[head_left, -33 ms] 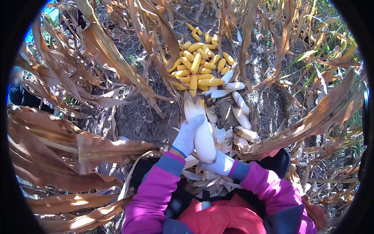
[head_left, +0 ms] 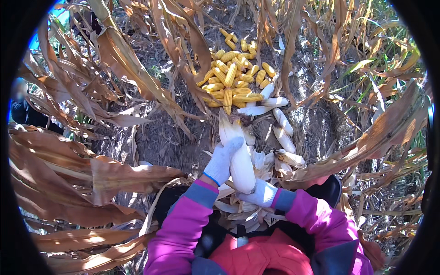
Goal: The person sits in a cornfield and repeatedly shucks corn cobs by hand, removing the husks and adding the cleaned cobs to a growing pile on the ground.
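An ear of corn (head_left: 243, 172) in pale husk lies between my hands, pointing away from me. Its husk parts at the far tip, where a little yellow shows. My left hand (head_left: 220, 160), in a white knit glove, is closed around the husk at mid-ear. At the near end, my gloved right hand (head_left: 260, 193) grips the base of the same ear; its fingertips are partly hidden. Loose dry husks (head_left: 245, 215) lie beneath the ear. Brown corn silk (head_left: 245, 120) shows just beyond its tip.
A pile of husked yellow corn cobs (head_left: 231, 75) lies on the soil ahead. Several ears in white husk (head_left: 283, 121) lie right of my hands. Dry brown corn leaves (head_left: 133, 174) hang close on both sides. A dark-clothed person (head_left: 30, 112) is partly visible at far left.
The ear and both hands have shifted very slightly toward me and to the right. At the tip the husk stands a little differently, and brown silk now shows beside it.
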